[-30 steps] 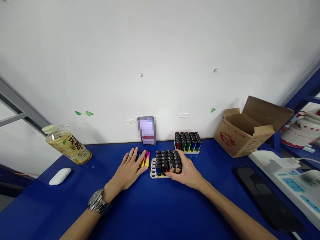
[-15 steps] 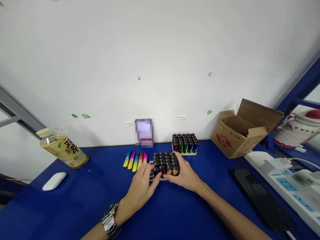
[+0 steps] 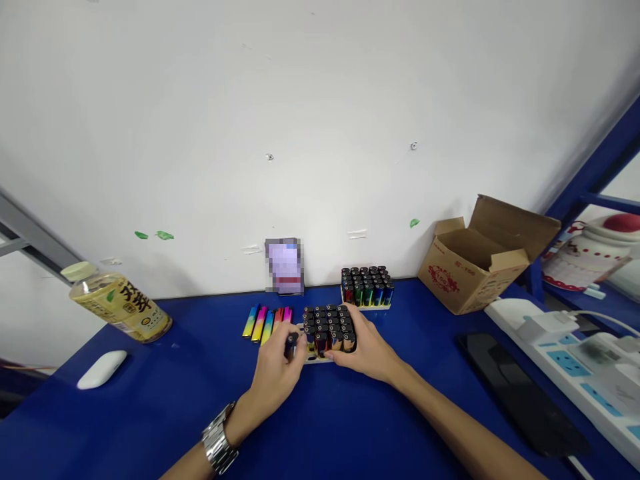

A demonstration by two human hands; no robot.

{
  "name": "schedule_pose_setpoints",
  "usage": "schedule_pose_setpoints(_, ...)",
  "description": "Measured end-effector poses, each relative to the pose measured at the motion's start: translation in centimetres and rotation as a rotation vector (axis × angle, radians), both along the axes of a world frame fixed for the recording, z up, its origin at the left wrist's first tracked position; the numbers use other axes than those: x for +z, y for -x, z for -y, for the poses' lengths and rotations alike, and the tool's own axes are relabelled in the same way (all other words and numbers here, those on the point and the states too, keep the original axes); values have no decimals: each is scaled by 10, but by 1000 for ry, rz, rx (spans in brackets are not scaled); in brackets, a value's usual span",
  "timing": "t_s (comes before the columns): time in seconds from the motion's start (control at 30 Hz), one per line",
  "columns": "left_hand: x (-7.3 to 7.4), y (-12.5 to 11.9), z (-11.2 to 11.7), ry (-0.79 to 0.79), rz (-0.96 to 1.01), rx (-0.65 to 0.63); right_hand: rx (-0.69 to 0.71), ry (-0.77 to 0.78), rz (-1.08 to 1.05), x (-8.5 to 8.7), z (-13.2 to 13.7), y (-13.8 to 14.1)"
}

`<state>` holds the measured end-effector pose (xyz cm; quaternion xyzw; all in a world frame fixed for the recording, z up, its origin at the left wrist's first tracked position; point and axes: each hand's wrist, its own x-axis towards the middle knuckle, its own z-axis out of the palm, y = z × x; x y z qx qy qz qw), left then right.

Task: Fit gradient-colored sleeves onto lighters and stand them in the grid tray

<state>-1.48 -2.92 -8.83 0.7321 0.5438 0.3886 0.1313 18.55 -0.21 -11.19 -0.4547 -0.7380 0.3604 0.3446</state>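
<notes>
Pinching one lighter (image 3: 291, 339), left hand (image 3: 274, 365) works beside the left end of the tray (image 3: 318, 361); right hand (image 3: 371, 350) wraps the standing lighters (image 3: 327, 325) | On my feed, I judge the step as single-lighter handling | Next move calls for careful alignment, tray held steady.

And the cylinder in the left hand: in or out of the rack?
Out: the left hand pinches the black-ended cylinder left of the white rack.

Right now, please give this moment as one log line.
left hand: holds one black-topped cylinder | right hand: around right side of standing cylinders | colourful sticks: lying beyond left hand
</notes>
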Motion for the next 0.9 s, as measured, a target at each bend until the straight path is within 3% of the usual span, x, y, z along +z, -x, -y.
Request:
schedule_pose_setpoints(0.1, 1, 2, -1, -3, 29, 63, -3, 8, 2, 0, 0, 0)
schedule_pose_setpoints(0.3, -11, 0, -3, 10, -56, -17, 6, -12, -10, 0, 0, 1)
schedule_pose_setpoints(0.6, -5, 6, -4, -6, 292, 198, -4, 1, 11, 1, 0, 0)
schedule_pose_setpoints(0.77, -13, 2, -15, 200, 210, 59, -1, -11, -12, 0, 0, 1)
schedule_pose_setpoints(0.9, -12, 2, -17, 112, 190, 90, -1, -4, -3, 0, 0, 0)
